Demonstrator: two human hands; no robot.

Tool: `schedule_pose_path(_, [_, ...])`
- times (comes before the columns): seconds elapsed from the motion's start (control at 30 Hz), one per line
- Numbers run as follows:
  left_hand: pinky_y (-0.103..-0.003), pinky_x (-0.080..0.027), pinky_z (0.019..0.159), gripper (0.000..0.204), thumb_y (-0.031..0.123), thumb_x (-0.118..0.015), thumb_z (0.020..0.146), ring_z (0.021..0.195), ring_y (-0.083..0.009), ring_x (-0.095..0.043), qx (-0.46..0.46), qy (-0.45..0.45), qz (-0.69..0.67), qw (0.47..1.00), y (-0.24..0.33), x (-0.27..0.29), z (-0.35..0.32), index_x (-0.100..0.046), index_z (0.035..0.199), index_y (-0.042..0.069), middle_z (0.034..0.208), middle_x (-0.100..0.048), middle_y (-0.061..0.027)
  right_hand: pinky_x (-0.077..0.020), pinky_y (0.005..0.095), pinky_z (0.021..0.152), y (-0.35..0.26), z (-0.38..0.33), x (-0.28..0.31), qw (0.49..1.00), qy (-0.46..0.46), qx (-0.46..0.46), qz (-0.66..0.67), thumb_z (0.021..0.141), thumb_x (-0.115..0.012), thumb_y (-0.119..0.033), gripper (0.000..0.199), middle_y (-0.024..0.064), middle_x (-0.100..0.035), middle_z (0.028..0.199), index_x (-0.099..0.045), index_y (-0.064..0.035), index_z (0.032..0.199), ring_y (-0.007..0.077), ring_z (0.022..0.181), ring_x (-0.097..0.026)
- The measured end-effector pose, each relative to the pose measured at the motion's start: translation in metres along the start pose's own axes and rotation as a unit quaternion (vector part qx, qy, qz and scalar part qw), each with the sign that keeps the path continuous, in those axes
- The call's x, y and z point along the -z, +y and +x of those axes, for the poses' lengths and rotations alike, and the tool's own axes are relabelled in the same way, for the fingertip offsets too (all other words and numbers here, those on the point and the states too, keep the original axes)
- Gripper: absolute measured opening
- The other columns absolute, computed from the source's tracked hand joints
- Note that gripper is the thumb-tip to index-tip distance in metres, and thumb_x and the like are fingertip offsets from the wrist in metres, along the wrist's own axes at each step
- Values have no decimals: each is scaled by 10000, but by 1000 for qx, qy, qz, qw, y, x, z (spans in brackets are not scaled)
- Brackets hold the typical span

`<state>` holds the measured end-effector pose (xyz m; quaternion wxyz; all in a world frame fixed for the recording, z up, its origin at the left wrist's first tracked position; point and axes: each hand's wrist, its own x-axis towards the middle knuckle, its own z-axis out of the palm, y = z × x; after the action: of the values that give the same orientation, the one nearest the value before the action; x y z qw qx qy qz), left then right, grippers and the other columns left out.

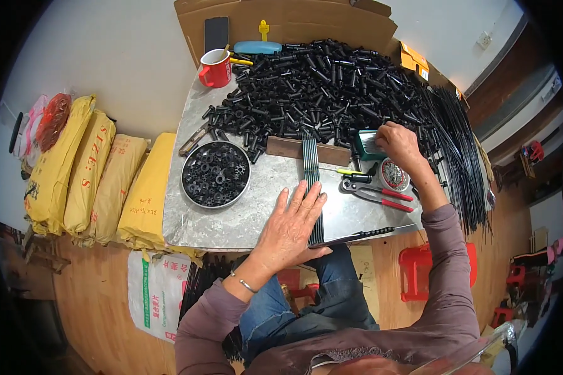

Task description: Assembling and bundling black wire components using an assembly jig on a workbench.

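My left hand (289, 224) lies over a row of thin dark rods (311, 164), fingers stretched out and resting on them. The rods' far ends lie across a brown wooden block (284, 147). Farther right, my right hand (396, 145) is at a small green box (365, 150), its fingers drawn together in a pinch; what they hold, if anything, is hidden. Just below that hand stands a round tub of small pieces (394, 175). Red-handled pliers (391, 199) lie in front of the tub, with a yellow-green pen-like stick (349, 171) beside them.
A big heap of black tubular parts (319, 84) covers the table's back. At left are a bowl (216, 207) of black rings and a red mug (218, 75). Long black rods (460, 153) overhang the right edge. Yellow sacks (145, 187) lean left; a red stool (408, 275) stands below.
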<state>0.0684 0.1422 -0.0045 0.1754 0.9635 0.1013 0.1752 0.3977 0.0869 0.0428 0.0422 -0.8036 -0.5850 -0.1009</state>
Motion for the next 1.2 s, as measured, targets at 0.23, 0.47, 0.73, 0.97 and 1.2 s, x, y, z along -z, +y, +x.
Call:
schedule_pose_path(0.23, [-513,-228,1104,960,543,-738,669,1371,-352,-262,0,-1,7,1000,1,0,0,-381,1382,9,1472,-297,-183,-493,390,705,-2,2,13,998,67,11,-2,773,-619,-120,61,79,-607,798,-624,-65,799,274,824,-616])
schedule_pose_path(0.47, [-512,-222,1110,955,521,-748,669,1374,-353,-257,4,-7,-5,1000,2,2,0,-379,1381,2,1477,-289,-187,-488,378,659,-20,7,15,982,173,74,26,784,-626,-90,66,87,-606,782,-610,-69,845,284,760,-606])
schedule_pose_path(0.73, [-509,-228,1107,957,511,-756,659,1372,-353,-260,-1,-11,-3,1000,1,3,1,-381,1376,-1,1475,-290,-187,-504,357,613,-90,26,4,922,286,202,163,788,-658,-81,128,87,-634,760,-568,-61,877,272,716,-640])
schedule_pose_path(0.97, [-509,-231,1103,959,503,-763,654,1367,-356,-267,2,-11,-13,1000,1,2,0,-380,1374,-2,1471,-295,-188,-503,353,647,-94,35,-26,963,68,112,237,827,-624,-57,95,126,-643,783,-594,-21,909,280,725,-649])
schedule_pose_path(1.2, [-506,-208,1118,988,519,-764,643,1380,-370,-243,7,-19,-11,1000,-2,1,0,-357,1391,18,1488,-274,-183,-480,265,727,-99,37,-30,901,-31,25,432,858,-595,-11,134,30,-633,875,-600,-5,992,98,800,-577])
